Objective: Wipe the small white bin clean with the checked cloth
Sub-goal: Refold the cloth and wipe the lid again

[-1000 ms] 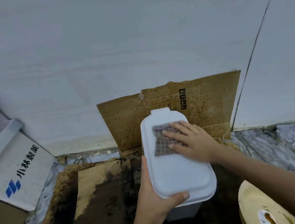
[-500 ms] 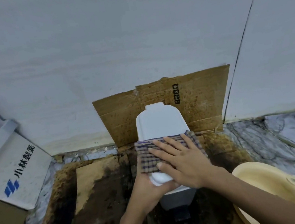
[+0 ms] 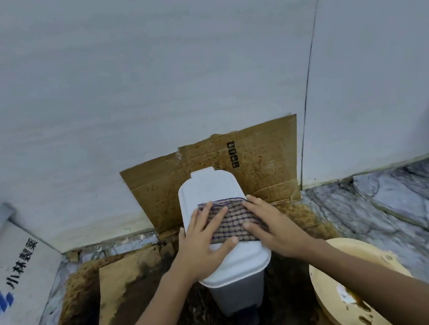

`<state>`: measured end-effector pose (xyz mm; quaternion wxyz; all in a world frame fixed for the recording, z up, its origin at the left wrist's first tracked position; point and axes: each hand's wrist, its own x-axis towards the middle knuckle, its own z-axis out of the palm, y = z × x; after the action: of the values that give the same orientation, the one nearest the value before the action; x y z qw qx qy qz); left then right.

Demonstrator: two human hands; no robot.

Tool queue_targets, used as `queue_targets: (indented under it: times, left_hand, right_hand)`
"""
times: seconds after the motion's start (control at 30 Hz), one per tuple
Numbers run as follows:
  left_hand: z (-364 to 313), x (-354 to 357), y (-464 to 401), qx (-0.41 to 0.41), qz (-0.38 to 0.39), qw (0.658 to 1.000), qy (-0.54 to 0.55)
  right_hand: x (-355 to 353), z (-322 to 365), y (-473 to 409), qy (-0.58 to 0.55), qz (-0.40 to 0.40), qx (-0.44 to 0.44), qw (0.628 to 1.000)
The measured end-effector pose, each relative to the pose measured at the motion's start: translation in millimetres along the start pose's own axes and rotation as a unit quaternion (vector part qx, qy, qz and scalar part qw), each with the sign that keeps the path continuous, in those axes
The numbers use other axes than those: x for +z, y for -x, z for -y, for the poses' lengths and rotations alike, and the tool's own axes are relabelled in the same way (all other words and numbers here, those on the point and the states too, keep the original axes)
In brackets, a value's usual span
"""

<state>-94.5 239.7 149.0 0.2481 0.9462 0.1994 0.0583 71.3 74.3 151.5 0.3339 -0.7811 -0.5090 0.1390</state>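
The small white bin (image 3: pixel 211 186) stands on the floor against the wall, its lid down. The checked cloth (image 3: pixel 234 220) lies spread across the middle of the lid. My left hand (image 3: pixel 204 243) lies flat on the lid, its straight fingers pressing the cloth's left part. My right hand (image 3: pixel 271 225) lies flat on the cloth's right part, fingers straight. The bin's grey body (image 3: pixel 239 295) shows below the lid, with a dark pedal at its foot.
A stained cardboard sheet (image 3: pixel 261 162) leans on the wall behind the bin, and dirty cardboard (image 3: pixel 115 286) covers the floor around it. A cream basin (image 3: pixel 355 280) sits at the right. A white box with blue print (image 3: pixel 15 281) stands at the left. Marble floor (image 3: pixel 400 210) spreads to the right.
My left hand has left the lid's front edge and now lies flat on the cloth. The cloth, first bunched under my right hand, is spread wide under both hands.
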Motion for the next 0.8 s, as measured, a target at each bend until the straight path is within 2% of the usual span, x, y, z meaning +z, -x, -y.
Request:
queue_targets:
  times: [0.17, 0.27, 0.33, 0.43, 0.53, 0.63, 0.7, 0.8]
  left_hand:
    - [-3, 4, -1, -0.031, 0.053, 0.997, -0.056]
    - [-15, 8, 12, -0.051, 0.036, 0.996, -0.072]
    - [-30, 15, 20, -0.059, 0.009, 0.994, -0.094]
    - [-56, 30, 29, -0.069, -0.018, 0.992, -0.108]
    - [-83, 45, 33, -0.056, -0.056, 0.994, -0.076]
    - [-112, 68, 34, -0.004, -0.097, 0.995, -0.017]
    - [-132, 91, 31, 0.035, -0.094, 0.995, 0.002]
    - [-153, 134, 25, 0.068, -0.037, 0.997, 0.017]
  right_hand:
    - [0, -11, 17, -0.176, 0.046, 0.123, 0.976]
    - [3, -11, 28, -0.199, 0.056, 0.136, 0.969]
    - [1, -4, 34, -0.17, 0.042, 0.121, 0.977]
    - [-6, 0, 45, -0.066, -0.002, 0.08, 0.995]
    - [-25, -3, 62, 0.019, 0.022, 0.059, 0.998]
    - [-52, -22, 91, 0.077, 0.029, 0.064, 0.995]
    - [-68, -44, 117, 0.087, 0.009, 0.08, 0.993]
    - [-73, -80, 162, 0.082, -0.024, 0.133, 0.987]
